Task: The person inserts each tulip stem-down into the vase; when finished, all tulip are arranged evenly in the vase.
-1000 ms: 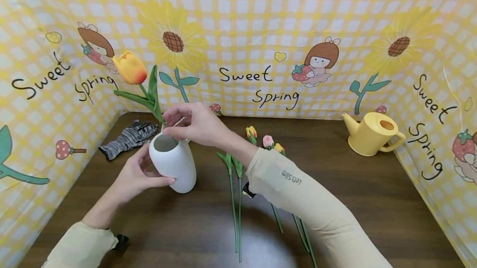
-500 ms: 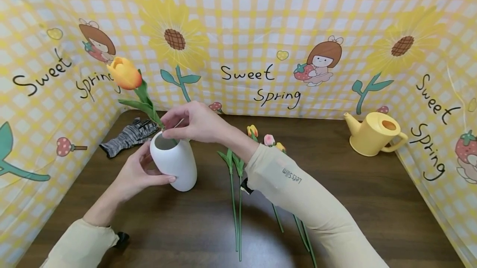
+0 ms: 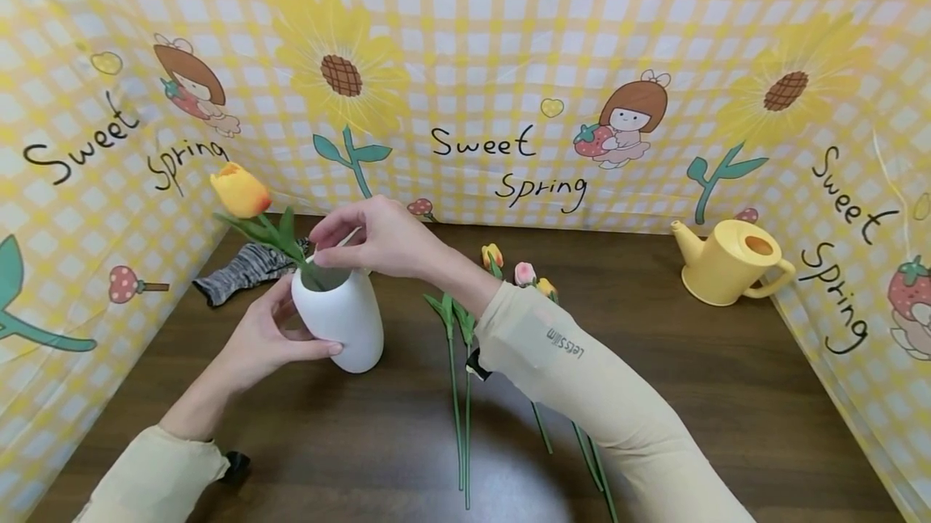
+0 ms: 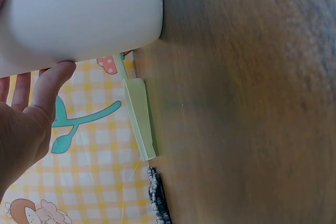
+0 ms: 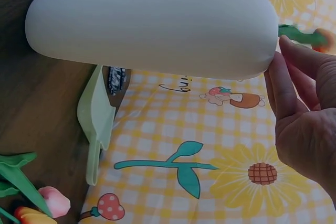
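Orange tulip (image 3: 242, 190), sunk lower since the earlier frame, in white vase (image 3: 342, 321); head at right grip's (image 3: 380, 240) ten o'clock, pinch indeterminable. Left grip (image 3: 267, 335): clamped round vase, at its nine o'clock.

Looks like a staged tabletop booth: walled at back and both sides with checked cloth (image 3: 473, 46) reading "Sweet Spring", around a brown table (image 3: 371, 442), set with homely vase (image 3: 343, 321), tulips (image 3: 242, 190), glove (image 3: 240, 272) and watering can (image 3: 720, 268).
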`<state>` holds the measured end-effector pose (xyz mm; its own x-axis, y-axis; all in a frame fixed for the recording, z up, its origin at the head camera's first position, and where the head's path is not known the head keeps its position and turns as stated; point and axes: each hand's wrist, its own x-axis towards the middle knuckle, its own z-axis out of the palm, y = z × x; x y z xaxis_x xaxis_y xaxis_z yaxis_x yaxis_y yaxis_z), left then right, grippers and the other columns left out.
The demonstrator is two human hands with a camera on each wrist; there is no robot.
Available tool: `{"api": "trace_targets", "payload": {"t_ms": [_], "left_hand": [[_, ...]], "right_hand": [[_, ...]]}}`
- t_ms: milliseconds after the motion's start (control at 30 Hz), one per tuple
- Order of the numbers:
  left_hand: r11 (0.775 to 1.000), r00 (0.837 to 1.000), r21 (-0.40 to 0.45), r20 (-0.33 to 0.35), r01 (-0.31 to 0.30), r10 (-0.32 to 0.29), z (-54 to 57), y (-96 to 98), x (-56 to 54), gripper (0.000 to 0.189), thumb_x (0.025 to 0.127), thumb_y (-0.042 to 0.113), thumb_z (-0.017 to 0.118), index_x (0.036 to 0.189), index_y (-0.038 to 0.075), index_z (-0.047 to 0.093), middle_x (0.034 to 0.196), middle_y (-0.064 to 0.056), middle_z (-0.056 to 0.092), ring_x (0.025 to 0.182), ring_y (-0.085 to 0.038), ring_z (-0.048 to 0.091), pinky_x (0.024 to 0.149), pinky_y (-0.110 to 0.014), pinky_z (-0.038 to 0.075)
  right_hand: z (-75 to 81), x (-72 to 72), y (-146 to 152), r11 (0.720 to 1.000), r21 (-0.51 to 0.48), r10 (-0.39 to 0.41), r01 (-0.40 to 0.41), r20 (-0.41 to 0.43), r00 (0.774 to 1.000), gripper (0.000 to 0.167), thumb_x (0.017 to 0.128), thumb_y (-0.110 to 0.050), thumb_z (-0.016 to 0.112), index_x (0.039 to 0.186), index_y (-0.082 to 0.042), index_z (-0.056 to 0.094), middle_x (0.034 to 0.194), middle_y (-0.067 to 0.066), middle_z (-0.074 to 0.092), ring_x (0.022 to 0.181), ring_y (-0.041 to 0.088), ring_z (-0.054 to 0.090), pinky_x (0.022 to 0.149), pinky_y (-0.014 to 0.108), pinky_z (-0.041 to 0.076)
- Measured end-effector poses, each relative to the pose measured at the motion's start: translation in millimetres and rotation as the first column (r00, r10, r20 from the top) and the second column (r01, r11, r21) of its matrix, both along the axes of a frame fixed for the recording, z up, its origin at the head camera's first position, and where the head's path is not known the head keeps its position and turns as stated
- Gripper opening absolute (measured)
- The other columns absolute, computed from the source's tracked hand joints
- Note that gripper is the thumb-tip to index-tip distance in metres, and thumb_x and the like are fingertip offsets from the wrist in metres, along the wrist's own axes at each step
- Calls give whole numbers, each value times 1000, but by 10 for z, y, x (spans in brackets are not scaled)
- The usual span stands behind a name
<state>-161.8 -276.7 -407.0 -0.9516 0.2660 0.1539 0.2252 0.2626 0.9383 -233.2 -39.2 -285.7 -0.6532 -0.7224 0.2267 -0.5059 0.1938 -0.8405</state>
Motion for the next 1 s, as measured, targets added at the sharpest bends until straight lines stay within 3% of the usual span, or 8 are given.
{"api": "trace_targets", "payload": {"t_ms": [300, 400, 533, 633, 867, 1000], "left_hand": [[1000, 1000, -9, 11, -7, 7, 9, 1, -14, 91, 71, -3, 91, 146, 18, 44, 134, -7, 55, 115, -16, 62, 81, -35, 62], [1000, 1000, -9, 1, -12, 12, 4, -5, -10, 91, 70, -4, 91, 146, 18, 45, 133, -7, 56, 114, -16, 62, 80, -35, 63], [1000, 1000, -6, -16, -8, 8, -1, -10, -12, 92, 69, -6, 91, 146, 18, 45, 133, -7, 56, 115, -17, 62, 80, -35, 63], [1000, 1000, -4, -24, -9, 9, -3, -11, -12, 93, 69, -7, 91, 146, 17, 46, 133, -7, 56, 115, -17, 61, 80, -35, 63], [1000, 1000, 12, -11, -10, 10, -6, 7, -1, 93, 68, -9, 90, 146, 16, 46, 133, -9, 56, 113, -18, 62, 79, -36, 63], [1000, 1000, 7, -14, -9, 9, -11, 27, -1, 92, 68, -9, 90, 145, 16, 46, 132, -8, 57, 113, -17, 62, 79, -35, 63]], "right_hand": [[-42, -1, 44, 995, -97, 18, -11, 68, 998, 21, 91, -11, 78, 111, -5, 74, 97, -3, 74, 88, 11, 72, 78, 26, 60], [-54, 22, 81, 985, -168, 48, -25, 134, 990, 25, 92, -8, 76, 115, 0, 71, 101, 4, 74, 90, 16, 71, 80, 30, 61], [-45, 81, 209, 965, -261, 50, 19, 258, 965, 31, 93, -5, 74, 122, 2, 67, 109, 10, 71, 95, 22, 70, 83, 36, 62], [-40, 129, 381, 953, -298, 39, 56, 304, 952, 32, 93, -5, 74, 124, 1, 66, 113, 12, 69, 98, 24, 68, 84, 41, 62], [-150, 216, 1005, 944, -299, -43, 138, 302, 952, 35, 94, -4, 72, 128, -2, 63, 111, 18, 69, 93, 34, 70, 80, 52, 62], [-314, 287, 1429, 934, -259, -142, 245, 361, 922, 37, 96, -5, 71, 131, -4, 61, 109, 24, 67, 84, 32, 70, 77, 57, 61]]}}
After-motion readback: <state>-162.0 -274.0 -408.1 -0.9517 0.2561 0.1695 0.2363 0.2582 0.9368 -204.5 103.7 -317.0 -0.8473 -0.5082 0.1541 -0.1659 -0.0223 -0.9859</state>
